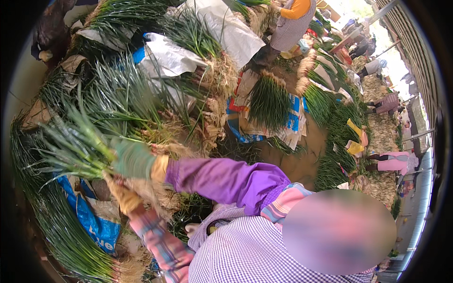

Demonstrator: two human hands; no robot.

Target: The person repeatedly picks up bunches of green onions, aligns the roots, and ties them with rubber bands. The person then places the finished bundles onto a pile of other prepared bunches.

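Observation:
My left hand [122, 196], in a yellowish glove below a plaid sleeve, is closed around the root end of a bunch of green onions [88, 155]. The leaves fan out to the upper left. Against the stalks just above it lies my right hand [132, 160], in a green glove with a yellow cuff and a purple sleeve. It is motion-blurred, and its fingers cannot be made out. Pale roots hang beside both hands. Beyond them lies a large heap of green onions [124, 92], roots towards the right.
A blue printed sack [95, 215] and long green onions [70, 233] lie at lower left. White plastic sheets [170, 55] cover part of the heap. A tied bundle [270, 100] rests on flattened sacks. A co-worker [290, 26] stands at the top; several more people are at right.

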